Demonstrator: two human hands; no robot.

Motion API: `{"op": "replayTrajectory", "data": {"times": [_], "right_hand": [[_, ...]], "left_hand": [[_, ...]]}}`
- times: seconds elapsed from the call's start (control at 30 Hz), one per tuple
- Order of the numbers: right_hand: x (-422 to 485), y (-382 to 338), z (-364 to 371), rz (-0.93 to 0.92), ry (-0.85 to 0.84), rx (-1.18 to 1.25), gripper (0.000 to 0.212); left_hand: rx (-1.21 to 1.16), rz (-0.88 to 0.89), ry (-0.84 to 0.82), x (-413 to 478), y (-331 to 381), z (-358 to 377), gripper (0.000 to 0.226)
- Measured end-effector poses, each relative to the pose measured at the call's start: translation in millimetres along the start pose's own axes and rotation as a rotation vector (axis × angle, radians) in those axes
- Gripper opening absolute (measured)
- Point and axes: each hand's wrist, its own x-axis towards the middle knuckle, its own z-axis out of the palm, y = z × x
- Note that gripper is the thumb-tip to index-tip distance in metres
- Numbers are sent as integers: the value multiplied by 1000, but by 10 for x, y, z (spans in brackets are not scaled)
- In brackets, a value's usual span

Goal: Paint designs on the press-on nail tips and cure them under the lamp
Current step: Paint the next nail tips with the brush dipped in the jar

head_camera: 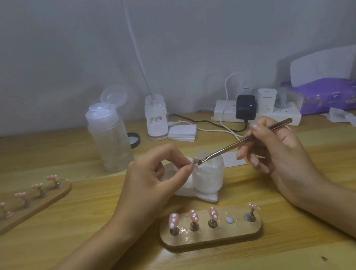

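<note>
My left hand [155, 176] pinches a small pink nail tip [194, 160] on its stand above the table. My right hand [276, 149] holds a thin brush [244, 141], and its bristle end touches that tip. Below, a wooden holder [213, 237] carries pink nail tips with white dots [173, 220] on metal stands; one socket stands empty with a pale blob [229, 220] on it. A second wooden holder [27, 212] with several pink tips lies at the left.
A small white jar [208, 179] sits on a tissue just behind my hands. Farther back are a clear pump bottle [109, 137], a white lamp base [156, 119], a stack of pads [182, 133], a power strip [262, 111] with chargers and cables, and a purple tissue pack [333, 94].
</note>
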Motion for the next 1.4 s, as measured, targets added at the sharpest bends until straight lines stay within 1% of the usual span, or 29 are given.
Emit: {"op": "replayTrajectory", "data": {"times": [0.1, 0.17, 0.23, 0.33, 0.4, 0.5, 0.57, 0.63, 0.73, 0.8, 0.87, 0.97, 1.07, 1.13, 1.2, 1.3, 1.4], "right_hand": [[3, -6, -12, 4, 36, 23, 22], [0, -27, 2, -27, 4, 62, 22], [-4, -25, 16, -34, -30, 39, 22], [-1, -1, -2, 12, 18, -17, 23], [-6, -15, -4, 13, 41, 13, 22], [-11, -41, 14, -22, 1, 65, 22], [-16, -29, 19, -13, -9, 19, 22], [-12, -12, 4, 11, 21, -17, 23], [-12, -29, -1, 8, 45, 17, 23], [-13, -46, 13, -15, 11, 47, 23], [-20, -44, 30, -12, -16, 21, 23], [-16, -22, 18, 23, 27, -26, 26], [-14, -34, 3, 13, 54, 31, 24], [-11, -44, 9, -12, 23, 63, 22], [-12, -35, 23, -9, -3, 26, 22], [-1, -5, 7, 29, 32, -16, 25], [6, -15, 5, 23, 37, 58, 24]], "left_hand": [[7, 11, -7, -3, 8, -2, 8], [7, 5, 0, -5, 13, 0, 8], [4, 12, 2, -3, 20, 2, 9], [-8, 11, 0, 0, 23, 3, 10], [-5, 11, 3, -3, 20, 3, 10], [-11, 5, 5, 0, 15, 2, 11], [-15, 7, 4, 1, 13, 3, 11], [-19, 8, 6, 0, 9, 4, 12], [-10, 11, 4, -4, 2, 2, 12], [2, 18, 3, -8, 4, 3, 12], [0, 25, 2, -9, 11, 3, 13], [1, 36, -1, -4, 12, -8, 14], [15, 36, -5, 1, -6, -14, 16], [27, 46, -4, -3, -11, -7, 16], [31, 60, 1, -1, -11, 2, 13], [33, 76, 8, 6, -8, 3, 11], [33, 82, -1, 10, -9, -2, 11]]}}
